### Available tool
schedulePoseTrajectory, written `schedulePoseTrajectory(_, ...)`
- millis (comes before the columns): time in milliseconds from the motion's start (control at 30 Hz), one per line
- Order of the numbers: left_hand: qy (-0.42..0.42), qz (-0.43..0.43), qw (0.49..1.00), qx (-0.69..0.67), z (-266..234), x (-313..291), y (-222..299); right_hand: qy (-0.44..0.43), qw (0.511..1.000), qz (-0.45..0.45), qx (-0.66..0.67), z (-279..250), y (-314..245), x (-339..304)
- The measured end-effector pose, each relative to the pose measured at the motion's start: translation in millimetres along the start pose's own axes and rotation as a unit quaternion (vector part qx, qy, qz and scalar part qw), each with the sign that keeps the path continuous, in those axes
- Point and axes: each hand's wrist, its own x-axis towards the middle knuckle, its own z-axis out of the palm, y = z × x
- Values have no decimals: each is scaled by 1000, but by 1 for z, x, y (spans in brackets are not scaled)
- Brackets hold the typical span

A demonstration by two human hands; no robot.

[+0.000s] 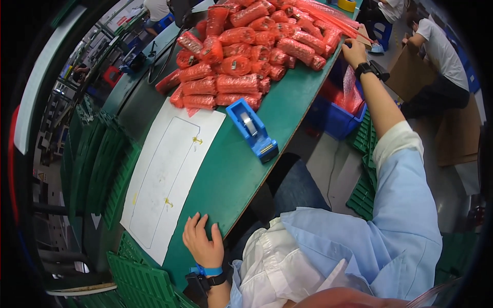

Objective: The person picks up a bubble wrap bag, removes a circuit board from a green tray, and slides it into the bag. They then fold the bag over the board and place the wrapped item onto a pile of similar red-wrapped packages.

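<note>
My left hand (204,242) lies on the near edge of the green table with its fingers apart, holding nothing. To its left is a white paper sheet (163,169) with a drawn outline and yellow marks. My right arm stretches far out to the right table edge. There my right hand (354,53) has its fingers curled, beside red bubble-wrap strips (328,14); what they hold, if anything, is hidden. A blue tape dispenser (251,128) stands between the sheet and the table's right edge. Beyond it, many red bubble-wrapped rolls (239,64) are heaped up.
Below the right table edge, a blue bin (336,119) holds red bubble wrap. Green slatted plastic panels (141,280) stand at the left and lower left. At the far right, a co-worker (436,56) bends over a sheet of cardboard (411,72). A yellow tape roll (347,5) sits at the far end.
</note>
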Motion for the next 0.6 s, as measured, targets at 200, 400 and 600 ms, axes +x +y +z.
schedulePoseTrajectory(200,-5,3,1000,15,1,4,4,-98,984,-43,-145,45,46,72)
schedulePoseTrajectory(400,-7,-12,999,42,0,5,10,-137,945,-141,-263,89,4,85)
schedulePoseTrajectory(600,-18,18,1000,5,8,12,7,24,996,-85,-10,55,70,169)
